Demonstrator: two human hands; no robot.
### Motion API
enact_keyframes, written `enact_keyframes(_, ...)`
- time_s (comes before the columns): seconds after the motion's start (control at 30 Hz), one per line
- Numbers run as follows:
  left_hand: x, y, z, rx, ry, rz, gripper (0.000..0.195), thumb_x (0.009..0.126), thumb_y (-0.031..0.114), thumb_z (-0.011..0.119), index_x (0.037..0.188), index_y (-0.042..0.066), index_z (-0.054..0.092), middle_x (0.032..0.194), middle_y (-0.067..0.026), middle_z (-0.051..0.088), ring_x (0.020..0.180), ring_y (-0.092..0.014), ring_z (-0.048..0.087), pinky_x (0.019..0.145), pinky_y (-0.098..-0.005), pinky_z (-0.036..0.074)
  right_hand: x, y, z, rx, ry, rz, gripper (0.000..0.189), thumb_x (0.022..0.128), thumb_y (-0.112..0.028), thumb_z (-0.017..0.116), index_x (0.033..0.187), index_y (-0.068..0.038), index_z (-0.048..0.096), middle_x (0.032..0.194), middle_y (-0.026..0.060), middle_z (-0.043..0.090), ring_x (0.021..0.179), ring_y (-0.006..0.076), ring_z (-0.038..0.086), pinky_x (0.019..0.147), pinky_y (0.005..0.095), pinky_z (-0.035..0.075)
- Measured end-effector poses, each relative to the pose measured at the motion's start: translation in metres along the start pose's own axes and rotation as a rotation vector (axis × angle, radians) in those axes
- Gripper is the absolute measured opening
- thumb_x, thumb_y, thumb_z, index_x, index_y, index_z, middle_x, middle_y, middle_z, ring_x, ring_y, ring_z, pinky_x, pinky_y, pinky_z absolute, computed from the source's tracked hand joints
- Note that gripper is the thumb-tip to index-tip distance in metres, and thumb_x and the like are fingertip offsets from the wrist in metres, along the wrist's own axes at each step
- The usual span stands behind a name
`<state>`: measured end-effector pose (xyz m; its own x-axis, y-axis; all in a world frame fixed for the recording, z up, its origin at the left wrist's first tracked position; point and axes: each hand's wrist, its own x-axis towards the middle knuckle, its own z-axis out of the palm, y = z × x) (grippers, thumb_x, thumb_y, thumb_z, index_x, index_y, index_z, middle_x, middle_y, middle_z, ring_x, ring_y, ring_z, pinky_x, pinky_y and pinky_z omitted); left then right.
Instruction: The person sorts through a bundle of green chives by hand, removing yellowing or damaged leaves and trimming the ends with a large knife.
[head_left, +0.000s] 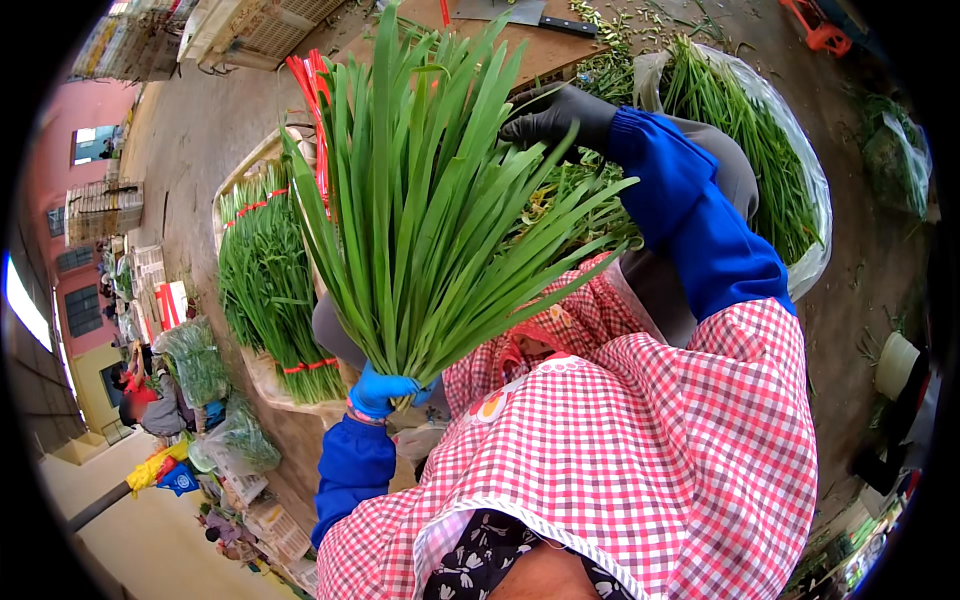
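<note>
My left hand (384, 390), in a blue glove, is closed round the stem end of a fanned bunch of long flat green leaves (420, 225), probably garlic chives. The leaves spread upward and to the right. My right hand (562, 116), in a black glove, is at the bunch's upper right edge, its fingers bent beside the leaf tips; whether it pinches a leaf is not clear. Behind the bunch hang red ties (319, 112). Bundles of greens (266, 285) bound with red ties lie in a crate at the left.
A cleaver (502, 10) with a black handle lies on a wooden board (559, 52) ahead. An open plastic bag of loose greens (750, 150) stands at the right. Trimmings litter the floor. Plastic crates (255, 30) stand at the upper left; a person in red (139, 394) sits far left.
</note>
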<state>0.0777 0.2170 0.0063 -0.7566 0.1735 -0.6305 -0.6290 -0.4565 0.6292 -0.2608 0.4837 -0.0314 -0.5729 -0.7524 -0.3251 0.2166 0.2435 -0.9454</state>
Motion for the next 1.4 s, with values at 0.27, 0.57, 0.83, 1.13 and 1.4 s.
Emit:
enact_keyframes(0.27, -0.001, -0.006, -0.006, 0.060, 0.011, 0.016, 0.052, 0.063, 0.004, 0.066, 0.110, -0.008, 0.048, 0.082, -0.0205, 0.058, 0.060, -0.026, 0.057, 0.048, -0.0339, 0.046, 0.001, 0.003, 0.024, 0.084, 0.045, -0.015, 0.023, 0.082, -0.020, 0.064, 0.094, -0.001, 0.065, 0.076, 0.0057, 0.066, 0.065, 0.0111, 0.061, 0.057, 0.0236, 0.049)
enact_keyframes(0.57, 0.005, -0.009, -0.005, 0.017, 0.019, 0.089, 0.042, 0.064, 0.007, 0.065, 0.101, -0.008, 0.051, 0.073, -0.0180, 0.056, 0.053, -0.024, 0.053, 0.044, -0.0319, 0.041, 0.004, 0.052, 0.011, 1.170, 0.899, -0.503, 0.008, 0.079, -0.007, 0.061, 0.084, -0.001, 0.062, 0.065, 0.0034, 0.058, 0.045, 0.0091, 0.044, 0.040, 0.0220, 0.036)
enact_keyframes(0.83, -0.003, -0.022, -0.040, -0.033, -0.047, 0.062, 0.045, 0.068, 0.005, 0.065, 0.108, -0.007, 0.050, 0.077, -0.0174, 0.058, 0.056, -0.023, 0.053, 0.046, -0.0329, 0.042, -0.050, 0.016, -0.008, 0.054, 0.629, -0.708, 0.037, 0.078, -0.004, 0.062, 0.114, -0.012, 0.058, 0.122, 0.0078, 0.052, 0.118, 0.0201, 0.045, 0.096, 0.0335, 0.039)
enact_keyframes(1.13, -0.002, -0.009, -0.011, 0.070, -0.009, 0.091, 0.044, 0.066, 0.006, 0.064, 0.104, -0.008, 0.049, 0.074, -0.0188, 0.056, 0.052, -0.024, 0.052, 0.041, -0.0320, 0.039, -0.041, -0.025, 0.025, -0.786, 0.404, -0.790, 0.036, 0.066, -0.012, 0.074, 0.100, -0.016, 0.065, 0.125, 0.0102, 0.049, 0.125, 0.0306, 0.035, 0.103, 0.0437, 0.027)
enact_keyframes(1.4, -0.007, -0.009, -0.003, 0.080, 0.036, 0.090, 0.044, 0.065, 0.007, 0.067, 0.103, -0.008, 0.051, 0.075, -0.0183, 0.058, 0.054, -0.022, 0.053, 0.045, -0.0315, 0.041, -0.035, -0.004, 0.021, 0.095, 0.407, -0.790, 0.006, 0.082, -0.005, 0.057, 0.087, 0.000, 0.059, 0.106, 0.0089, 0.059, 0.088, 0.0147, 0.059, 0.078, 0.0275, 0.049)
